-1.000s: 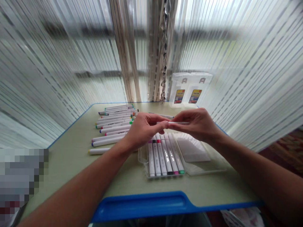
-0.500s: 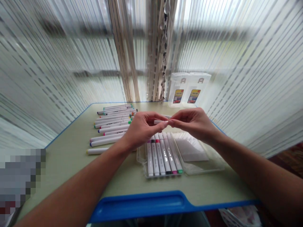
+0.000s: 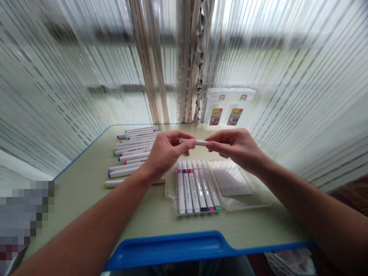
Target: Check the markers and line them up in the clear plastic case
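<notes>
A white marker [image 3: 201, 142] lies level between my two hands, above the table. My left hand [image 3: 175, 147] pinches its left part between thumb and fingers. My right hand [image 3: 230, 143] grips its right part the same way, so some of the barrel is hidden. Just below, an open clear plastic case [image 3: 198, 213] holds a row of white markers [image 3: 196, 188] with coloured or white ends. Its transparent lid [image 3: 241, 203] is folded out flat to the right. More white markers [image 3: 135, 156] lie in a loose stack left of my left hand, partly covered by it.
Two clear cases [image 3: 230, 109] with yellow-and-blue labels stand upright at the table's back right. The pale green table [image 3: 86, 203] has a blue edge and a blue tray [image 3: 169, 249] at the front. String curtains [image 3: 161, 76] hang behind it.
The marker has come into fuller view, its barrel now showing between my hands. My left hand has shifted slightly left and up, uncovering the end of the yellow-tipped marker.
</notes>
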Tool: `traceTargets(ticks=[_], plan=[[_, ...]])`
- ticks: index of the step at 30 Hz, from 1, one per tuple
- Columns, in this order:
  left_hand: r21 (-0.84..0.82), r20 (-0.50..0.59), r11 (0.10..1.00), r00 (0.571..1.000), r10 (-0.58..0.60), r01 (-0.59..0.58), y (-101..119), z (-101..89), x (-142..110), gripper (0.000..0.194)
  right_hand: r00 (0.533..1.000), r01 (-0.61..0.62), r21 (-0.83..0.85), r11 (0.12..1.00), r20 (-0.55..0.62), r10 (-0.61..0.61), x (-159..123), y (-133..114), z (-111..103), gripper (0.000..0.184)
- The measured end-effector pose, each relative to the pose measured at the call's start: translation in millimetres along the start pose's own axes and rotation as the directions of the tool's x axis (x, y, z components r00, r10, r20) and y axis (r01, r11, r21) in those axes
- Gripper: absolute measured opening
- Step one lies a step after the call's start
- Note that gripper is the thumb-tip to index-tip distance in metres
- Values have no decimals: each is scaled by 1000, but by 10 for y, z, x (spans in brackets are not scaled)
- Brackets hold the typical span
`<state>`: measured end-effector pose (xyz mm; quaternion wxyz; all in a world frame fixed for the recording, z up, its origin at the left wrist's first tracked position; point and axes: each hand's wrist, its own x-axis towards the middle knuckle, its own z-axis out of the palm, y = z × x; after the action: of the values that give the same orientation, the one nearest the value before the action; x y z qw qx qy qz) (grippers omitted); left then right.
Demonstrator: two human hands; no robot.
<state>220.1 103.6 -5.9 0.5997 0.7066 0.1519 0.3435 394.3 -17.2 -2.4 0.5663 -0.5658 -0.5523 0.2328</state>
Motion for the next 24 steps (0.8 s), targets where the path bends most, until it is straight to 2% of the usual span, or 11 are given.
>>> traceTargets(ticks=[16, 24], plan=[[-205, -116, 976, 989, -94, 68, -10, -99, 76, 16, 997, -48, 262, 964, -41, 60, 39, 23, -74, 18], [-288, -127, 954, 985, -119, 78, -2, -108, 86, 13, 998, -54, 378, 924, -8, 61, 47, 12, -88, 17]])
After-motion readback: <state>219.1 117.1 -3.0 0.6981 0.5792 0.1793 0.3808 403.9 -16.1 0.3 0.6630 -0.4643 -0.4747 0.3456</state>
